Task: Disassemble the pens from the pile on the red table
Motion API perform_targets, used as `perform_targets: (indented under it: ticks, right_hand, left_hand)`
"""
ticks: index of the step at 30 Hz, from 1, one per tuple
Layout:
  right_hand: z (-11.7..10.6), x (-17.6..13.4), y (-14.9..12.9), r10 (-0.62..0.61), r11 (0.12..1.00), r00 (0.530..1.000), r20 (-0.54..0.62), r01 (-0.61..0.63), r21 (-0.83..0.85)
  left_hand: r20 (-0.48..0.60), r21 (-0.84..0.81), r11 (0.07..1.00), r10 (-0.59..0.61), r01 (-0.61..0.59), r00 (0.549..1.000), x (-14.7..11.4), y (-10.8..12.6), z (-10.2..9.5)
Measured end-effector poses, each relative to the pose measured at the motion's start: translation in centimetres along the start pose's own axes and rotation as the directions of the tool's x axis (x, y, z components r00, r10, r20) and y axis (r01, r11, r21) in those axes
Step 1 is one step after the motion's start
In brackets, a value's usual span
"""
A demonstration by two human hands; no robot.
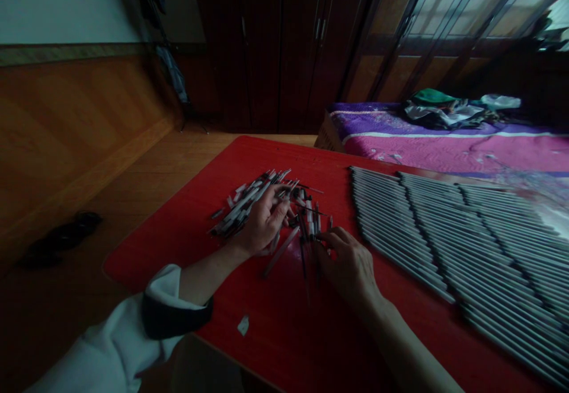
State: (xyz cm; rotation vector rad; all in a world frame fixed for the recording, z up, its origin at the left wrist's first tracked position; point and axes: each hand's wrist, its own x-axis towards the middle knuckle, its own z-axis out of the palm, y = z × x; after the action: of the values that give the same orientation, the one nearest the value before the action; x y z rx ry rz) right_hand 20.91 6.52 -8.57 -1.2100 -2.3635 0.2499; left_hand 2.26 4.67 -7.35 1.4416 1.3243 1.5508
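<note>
Over the red table, my left hand is closed, with thumb and curled fingers pinching a thin clear pen barrel. Beneath and around it lies a heap of loose pen parts, clear tubes and dark pieces mixed together. My right hand is to the right of the heap, its fingers bent and their tips at some slim black-and-clear pen pieces. Whether those fingertips hold a piece is hard to make out. Dark thin refills lie between the two hands.
Rows of pens with black ends lie side by side on the right of the red table. A white scrap is near the front edge. Behind stands a bed with bags and cloth; dark wardrobes line the wall.
</note>
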Motion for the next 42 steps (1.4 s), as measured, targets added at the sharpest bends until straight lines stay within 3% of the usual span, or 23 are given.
perform_targets:
  ticks: [4, 8, 12, 17, 22, 31, 35, 38, 42]
  right_hand:
    - [0.0, 0.6, -0.9, -0.085, 0.996, 0.996, -0.028, 0.086, 0.018]
    - [0.5, 1.5, -3.5, -0.192, 0.981, 0.981, 0.03, 0.192, -0.027]
    - [1.7, 2.2, -5.6, -0.237, 0.966, 0.969, 0.073, 0.243, -0.091]
    - [2.8, 2.4, -6.3, -0.233, 0.962, 0.968, 0.097, 0.244, -0.119]
    - [3.0, 2.7, -5.8, -0.201, 0.979, 0.976, 0.087, 0.202, 0.0]
    - [4.0, 2.8, -5.1, -0.175, 0.961, 0.982, 0.071, 0.155, 0.231]
    - [3.1, 2.2, -6.1, -0.275, 0.939, 0.961, 0.033, 0.261, 0.223]
    - [2.6, 1.9, -7.2, -0.376, 0.922, 0.922, 0.094, 0.362, 0.138]
    - [3.0, 2.3, -7.6, -0.406, 0.908, 0.894, 0.189, 0.418, -0.024]
  left_hand:
    - [-0.099, -0.121, 0.992, -0.05, 0.038, 0.994, 0.7, 0.0, -0.5]
    - [-0.233, -0.182, 0.983, -0.047, 0.004, 0.971, 1.6, -0.1, -1.2]
    - [-0.369, -0.256, 0.967, -0.077, -0.022, 0.926, 2.4, -0.9, -2.0]
    - [-0.492, -0.393, 0.919, -0.188, -0.024, 0.85, 3.3, -1.5, -2.8]
    - [-0.505, -0.501, 0.865, -0.32, 0.029, 0.801, 3.7, -1.6, -3.2]
    - [-0.479, -0.577, 0.815, -0.398, 0.062, 0.782, 3.7, -1.8, -2.9]
    - [-0.48, -0.568, 0.819, -0.409, 0.08, 0.777, 3.8, -2.2, -3.0]
    - [-0.482, -0.565, 0.82, -0.415, 0.088, 0.772, 3.8, -2.5, -3.1]
    - [-0.463, -0.573, 0.815, -0.411, 0.089, 0.785, 3.7, -2.6, -3.0]
